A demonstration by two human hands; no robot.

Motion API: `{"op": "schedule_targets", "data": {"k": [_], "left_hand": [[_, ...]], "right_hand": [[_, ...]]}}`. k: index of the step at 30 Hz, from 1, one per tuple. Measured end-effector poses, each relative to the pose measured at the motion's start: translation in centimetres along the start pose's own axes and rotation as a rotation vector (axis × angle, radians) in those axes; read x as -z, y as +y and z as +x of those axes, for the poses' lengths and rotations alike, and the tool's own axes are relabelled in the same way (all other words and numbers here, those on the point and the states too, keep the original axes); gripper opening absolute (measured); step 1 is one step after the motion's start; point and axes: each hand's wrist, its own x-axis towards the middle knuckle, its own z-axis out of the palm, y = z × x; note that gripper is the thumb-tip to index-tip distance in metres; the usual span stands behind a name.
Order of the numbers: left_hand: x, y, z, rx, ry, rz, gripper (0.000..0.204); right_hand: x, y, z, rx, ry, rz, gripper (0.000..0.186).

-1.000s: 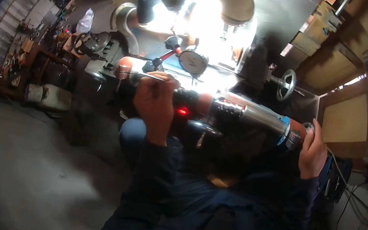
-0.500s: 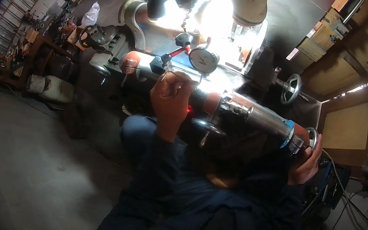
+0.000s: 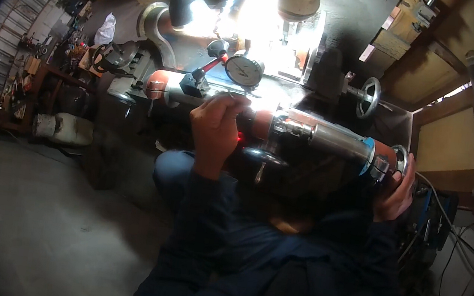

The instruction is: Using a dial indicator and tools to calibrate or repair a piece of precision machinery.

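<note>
My left hand (image 3: 216, 124) is raised at the long machine bed, fingertips pinched together just below a round white dial gauge (image 3: 243, 70). Whatever the fingertips hold, if anything, is too small and glare-washed to make out. The gauge hangs on a red and black arm (image 3: 207, 69) rising from a black block-shaped base (image 3: 195, 85), left of the fingers. At the right end, my right hand (image 3: 397, 196) curls against the rim of a small metal handwheel (image 3: 400, 160). A bare metal cylinder (image 3: 339, 143) lies between orange-painted housings.
Behind the gauge a black work lamp (image 3: 184, 2) glares over the machine. Another handwheel (image 3: 264, 157) with a crank handle juts toward me below the bed; a larger one (image 3: 369, 98) stands behind. Wooden panels (image 3: 440, 149) border the right side. Cables hang at the lower right.
The whole view has shifted slightly. My left hand has come down a little from the gauge's base, which shows more fully now. My right hand stays at the handwheel.
</note>
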Motion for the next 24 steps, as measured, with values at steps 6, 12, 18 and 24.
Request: {"op": "schedule_targets", "data": {"k": [6,12,18,24], "left_hand": [[-0.8,0.1,-0.4,0.001,0.102,-0.045,0.01],[-0.7,-0.9,-0.7,0.081,0.168,-0.158,0.012],[0.0,-0.4,-0.1,0.034,0.093,-0.174,0.01],[1.2,0.4,0.4,-0.045,0.363,-0.462,0.016]], "right_hand": [[0.2,0.0,0.0,-0.044,-0.022,0.043,0.047],[1.3,0.1,1.5,-0.108,-0.05,0.129,0.053],[0.9,2.1,7.3,-0.495,-0.125,0.395,0.062],[-0.5,1.9,8.2,-0.497,-0.544,-0.107,0.051]]}}
